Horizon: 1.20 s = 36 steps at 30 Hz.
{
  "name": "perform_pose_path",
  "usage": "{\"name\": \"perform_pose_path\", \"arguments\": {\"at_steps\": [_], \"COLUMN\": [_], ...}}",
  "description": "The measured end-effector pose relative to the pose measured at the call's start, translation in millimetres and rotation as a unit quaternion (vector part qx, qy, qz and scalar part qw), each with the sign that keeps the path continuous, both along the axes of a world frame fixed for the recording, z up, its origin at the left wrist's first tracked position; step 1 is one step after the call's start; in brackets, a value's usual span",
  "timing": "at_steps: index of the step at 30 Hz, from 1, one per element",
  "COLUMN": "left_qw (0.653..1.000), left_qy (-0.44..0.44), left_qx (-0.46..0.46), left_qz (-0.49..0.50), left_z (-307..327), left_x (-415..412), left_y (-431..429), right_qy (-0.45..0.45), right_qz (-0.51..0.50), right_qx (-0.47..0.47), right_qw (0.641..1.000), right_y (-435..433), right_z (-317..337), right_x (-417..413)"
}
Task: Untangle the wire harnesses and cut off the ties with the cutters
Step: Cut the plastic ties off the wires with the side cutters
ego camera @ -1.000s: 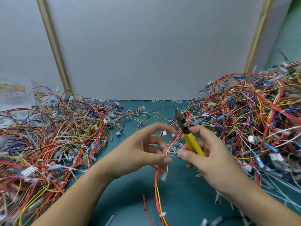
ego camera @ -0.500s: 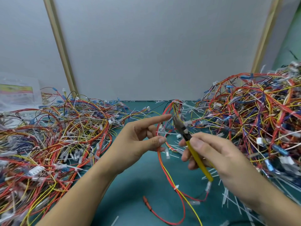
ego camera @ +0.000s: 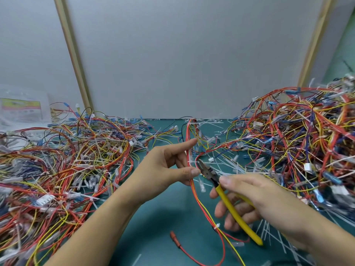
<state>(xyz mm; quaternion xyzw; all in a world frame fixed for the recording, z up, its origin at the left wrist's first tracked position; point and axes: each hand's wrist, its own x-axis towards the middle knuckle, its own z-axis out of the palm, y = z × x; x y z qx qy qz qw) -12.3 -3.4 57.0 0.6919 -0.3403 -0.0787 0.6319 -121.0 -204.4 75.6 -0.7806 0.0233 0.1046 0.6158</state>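
My left hand (ego camera: 167, 169) pinches a red and yellow harness (ego camera: 199, 204) between thumb and fingers, with the index finger stretched out straight. The harness runs from the back of the green mat (ego camera: 153, 223) down past my thumb and loops toward the front. A white tie (ego camera: 191, 162) wraps it just above my thumb, and a second tie (ego camera: 217, 226) sits lower down. My right hand (ego camera: 269, 198) grips the yellow-handled cutters (ego camera: 230, 206). Their dark jaws are slightly parted, right beside the upper tie.
A big tangle of wires (ego camera: 67, 160) covers the left of the mat, and a higher heap (ego camera: 299, 143) fills the right. Cut white ties (ego camera: 222, 166) litter the middle and the front right. A red lead (ego camera: 175, 239) lies near the front. A plastic bag (ego camera: 21, 110) stands at the far left.
The harness has been drawn out into a longer loop. My right hand has dropped and tilted the cutters, bringing the jaws down next to the tie by my left thumb.
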Motion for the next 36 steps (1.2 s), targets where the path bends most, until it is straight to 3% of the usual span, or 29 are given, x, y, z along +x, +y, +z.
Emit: {"name": "perform_pose_path", "arguments": {"at_steps": [36], "left_qw": [1.000], "left_qy": [0.004], "left_qx": [-0.013], "left_qz": [-0.015], "left_z": [3.5], "left_x": [-4.0], "left_y": [-0.5], "right_qy": [-0.048], "right_qz": [0.020], "right_qx": [-0.004], "right_qw": [0.999], "right_y": [2.6], "right_z": [1.3], "right_x": [-1.0]}}
